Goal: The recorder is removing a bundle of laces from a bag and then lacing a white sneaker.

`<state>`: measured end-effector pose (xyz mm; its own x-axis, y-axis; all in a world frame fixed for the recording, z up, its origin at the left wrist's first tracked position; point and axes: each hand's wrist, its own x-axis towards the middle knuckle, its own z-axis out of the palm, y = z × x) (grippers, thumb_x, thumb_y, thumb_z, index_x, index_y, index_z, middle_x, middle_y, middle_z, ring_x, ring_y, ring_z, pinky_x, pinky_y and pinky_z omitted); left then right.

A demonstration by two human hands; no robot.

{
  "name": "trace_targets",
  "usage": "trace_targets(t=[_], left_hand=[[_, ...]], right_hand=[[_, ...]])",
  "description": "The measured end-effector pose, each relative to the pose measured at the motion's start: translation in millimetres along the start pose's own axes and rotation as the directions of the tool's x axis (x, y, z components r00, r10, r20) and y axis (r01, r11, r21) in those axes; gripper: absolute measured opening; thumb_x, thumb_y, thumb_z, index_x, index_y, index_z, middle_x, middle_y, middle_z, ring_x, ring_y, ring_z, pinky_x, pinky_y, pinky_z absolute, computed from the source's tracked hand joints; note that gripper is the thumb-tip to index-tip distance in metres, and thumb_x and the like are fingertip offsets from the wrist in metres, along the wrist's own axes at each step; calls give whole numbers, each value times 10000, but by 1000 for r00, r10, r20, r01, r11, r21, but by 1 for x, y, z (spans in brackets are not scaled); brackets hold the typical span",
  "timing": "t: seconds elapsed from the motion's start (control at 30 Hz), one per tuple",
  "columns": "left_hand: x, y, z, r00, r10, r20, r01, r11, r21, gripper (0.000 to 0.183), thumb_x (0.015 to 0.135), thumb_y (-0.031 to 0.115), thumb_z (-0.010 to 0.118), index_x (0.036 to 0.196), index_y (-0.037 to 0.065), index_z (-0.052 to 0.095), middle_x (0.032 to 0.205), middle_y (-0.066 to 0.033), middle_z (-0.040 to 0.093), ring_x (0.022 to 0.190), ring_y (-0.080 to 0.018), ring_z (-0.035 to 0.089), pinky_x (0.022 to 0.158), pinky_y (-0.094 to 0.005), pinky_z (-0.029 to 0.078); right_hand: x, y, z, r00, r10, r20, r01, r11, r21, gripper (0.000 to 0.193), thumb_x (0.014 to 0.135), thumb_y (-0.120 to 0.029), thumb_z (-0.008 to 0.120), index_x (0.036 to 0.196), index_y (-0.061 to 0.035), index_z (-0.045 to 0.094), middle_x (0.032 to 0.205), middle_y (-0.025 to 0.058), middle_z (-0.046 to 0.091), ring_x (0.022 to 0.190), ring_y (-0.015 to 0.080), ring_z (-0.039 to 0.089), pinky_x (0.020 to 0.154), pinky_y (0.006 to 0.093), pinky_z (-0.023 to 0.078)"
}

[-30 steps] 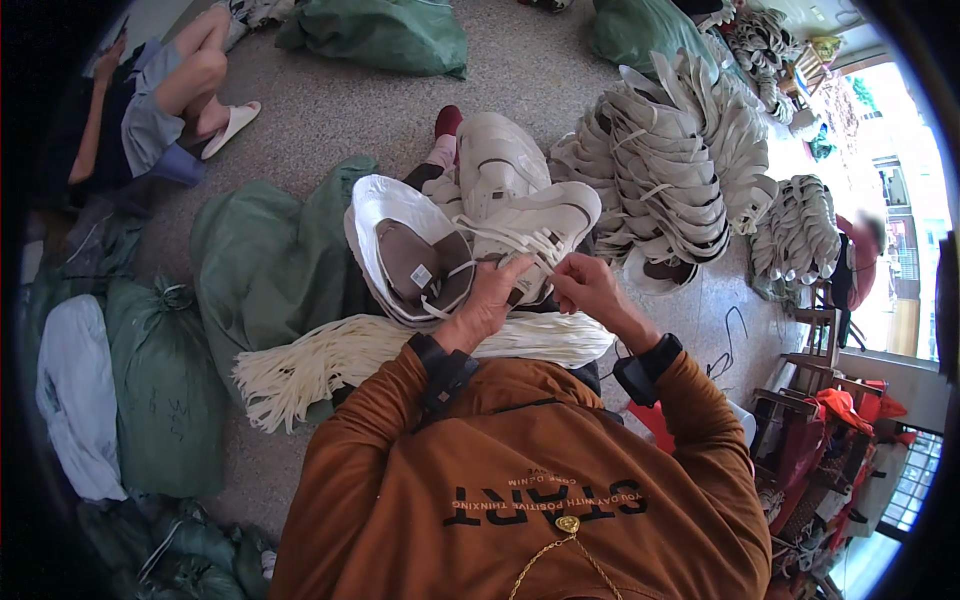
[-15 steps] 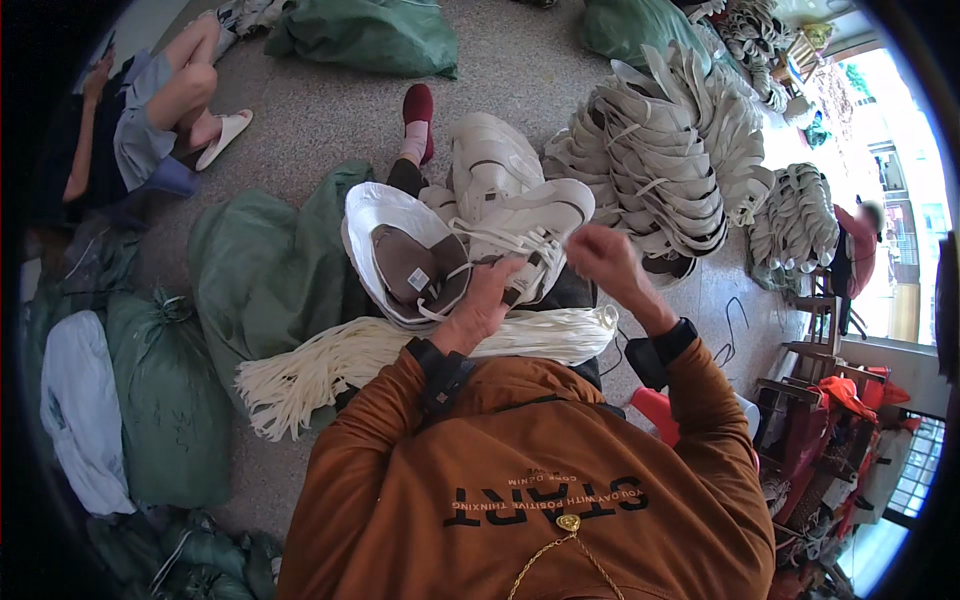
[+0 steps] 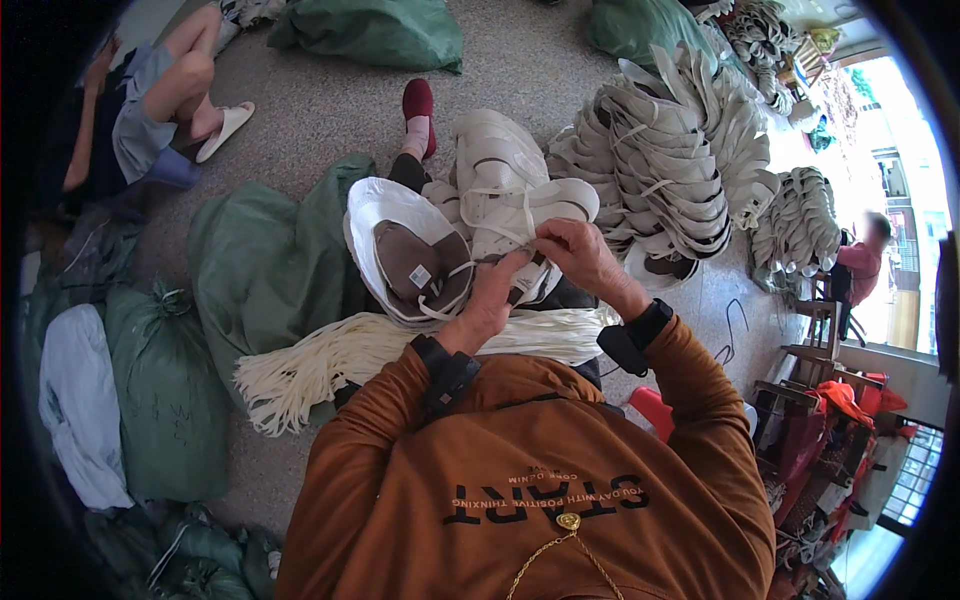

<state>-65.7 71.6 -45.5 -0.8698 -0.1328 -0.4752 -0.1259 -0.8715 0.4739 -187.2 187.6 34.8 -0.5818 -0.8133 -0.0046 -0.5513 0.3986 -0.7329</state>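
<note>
A pale grey-white shoe upper (image 3: 560, 202) lies over my lap, with a white shoelace (image 3: 527, 215) running through its front. My left hand (image 3: 490, 298) grips the upper's near edge, thumb and fingers closed on it. From the right, my right hand (image 3: 582, 258) meets it, its fingertips pinched at the lacing; the exact bit of lace between them is hidden. Left of my hands rests another upper (image 3: 358, 225), white-rimmed with a brown lining and a small white label. More pale uppers (image 3: 492, 140) are stacked just beyond. A thick bundle of cream laces (image 3: 330, 358) stretches across my lap.
Tall stacks of grey uppers (image 3: 665, 150) stand at the right on the speckled floor. Green sacks (image 3: 165, 400) fill the left side, with another (image 3: 365, 35) at the far end. A seated person (image 3: 165, 110) is at upper left; wooden chairs (image 3: 820, 325) stand at right.
My right hand has come down and left, from raised fingers apart from the shoe to the lacing beside my left hand. My left hand keeps its hold on the upper.
</note>
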Motion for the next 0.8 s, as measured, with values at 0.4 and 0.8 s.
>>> trace_targets(t=[0.4,0.8], left_hand=[[-7,6,10,998,-4,-57,7,999,43,293,883,160,692,1154,58,646,1057,-26,668,912,-142,648,784,-313,505],[2,-14,-12,997,70,-24,-63,971,230,262,907,250,649,1072,57,714,988,-11,687,917,-123,633,804,-318,465]], right_hand=[[13,9,-5,986,-66,152,65,998,12,128,876,-109,666,887,18,658,695,119,601,633,215,588,616,341,474],[36,-23,-2,846,-21,532,382,722,-577,88,799,-97,643,804,-15,673,747,199,662,738,410,665,623,476,506]])
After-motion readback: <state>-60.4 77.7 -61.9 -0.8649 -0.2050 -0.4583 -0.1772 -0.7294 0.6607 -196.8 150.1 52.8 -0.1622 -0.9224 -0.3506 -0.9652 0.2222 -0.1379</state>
